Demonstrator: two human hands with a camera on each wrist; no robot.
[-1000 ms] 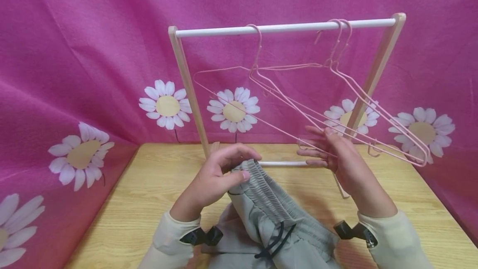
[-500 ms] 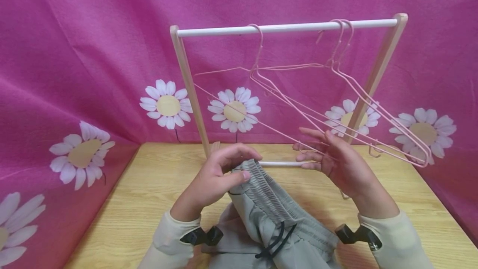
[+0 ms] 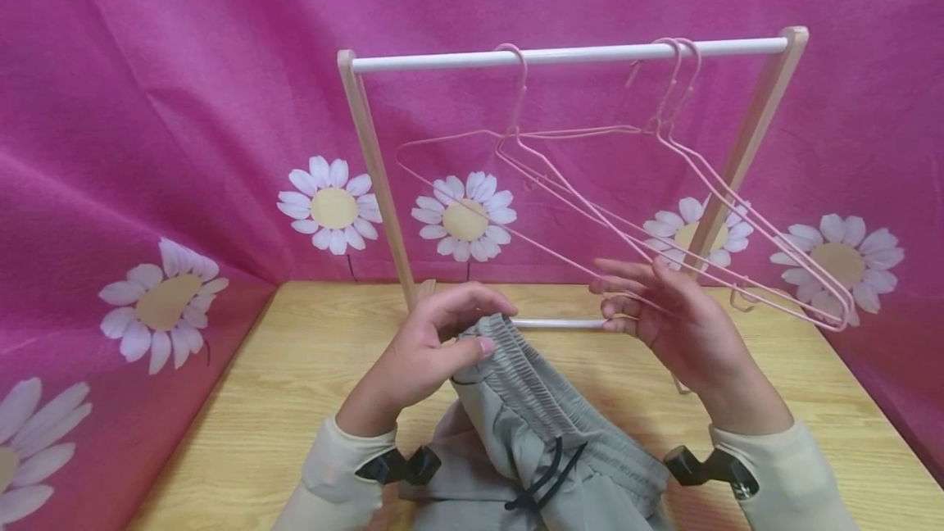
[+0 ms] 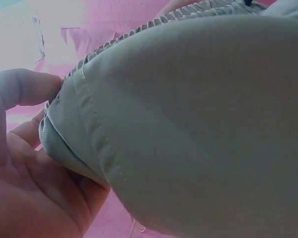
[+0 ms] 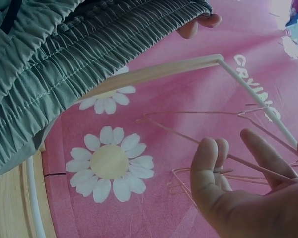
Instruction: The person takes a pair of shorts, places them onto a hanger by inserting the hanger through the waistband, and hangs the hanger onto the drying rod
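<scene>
My left hand (image 3: 424,355) pinches the gathered waistband of grey-green pants (image 3: 527,433), thumb on the near side, fingers behind. A black drawstring (image 3: 549,474) hangs from the waistband's front. In the left wrist view, the thumb presses the end of the waistband (image 4: 69,99); the fabric fills most of that view. My right hand (image 3: 689,326) holds the near end of a pink wire hanger (image 3: 524,76), its fingers loosely bent about the lower wire. In the right wrist view, the hanger's wire runs past the fingers of the right hand (image 5: 238,208). The hanger's hook stays over the rail.
A rack with wooden side posts carries a white rail (image 3: 590,54). Two more pink hangers (image 3: 800,256) hang to the right, close behind the right hand. The wooden table (image 3: 258,400) lies below, and a pink daisy-print cloth (image 3: 221,64) encloses the back and sides.
The held hanger's hook has slid a little to the right along the rail, and my right hand has shifted slightly right. The left hand and the pants have stayed in place.
</scene>
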